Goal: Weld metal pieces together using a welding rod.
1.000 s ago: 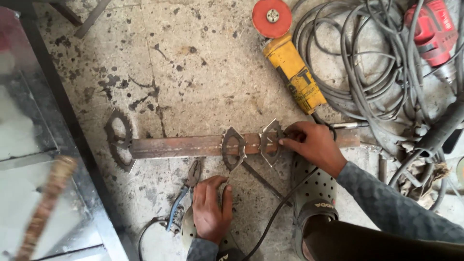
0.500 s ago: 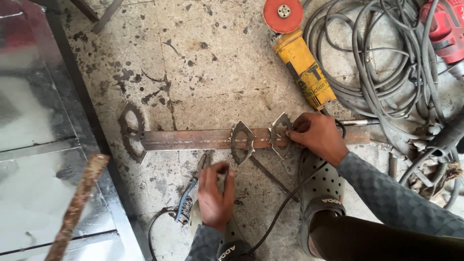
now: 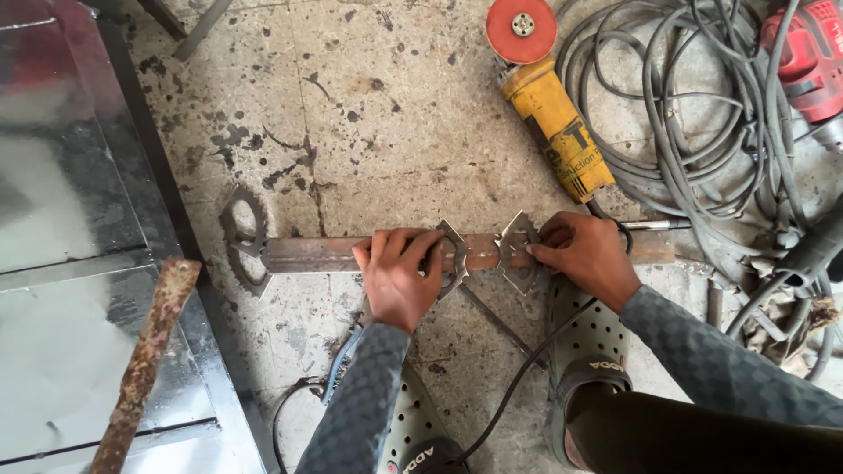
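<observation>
A rusty flat steel bar lies across the concrete floor with three cut-out ornamental metal pieces on it. My left hand rests on the bar, fingers spread over the middle ornament. My right hand presses its fingertips on the right ornament. The left ornament sits untouched at the bar's left end.
A yellow angle grinder with a red disc lies just beyond the bar. Coiled grey cables and a red power tool fill the right. Pliers lie near my knee. A metal sheet and rusty rod are at left.
My left hand has left the pliers on the floor and moved up onto the bar at the middle ornament. My right hand has stayed on the right ornament.
</observation>
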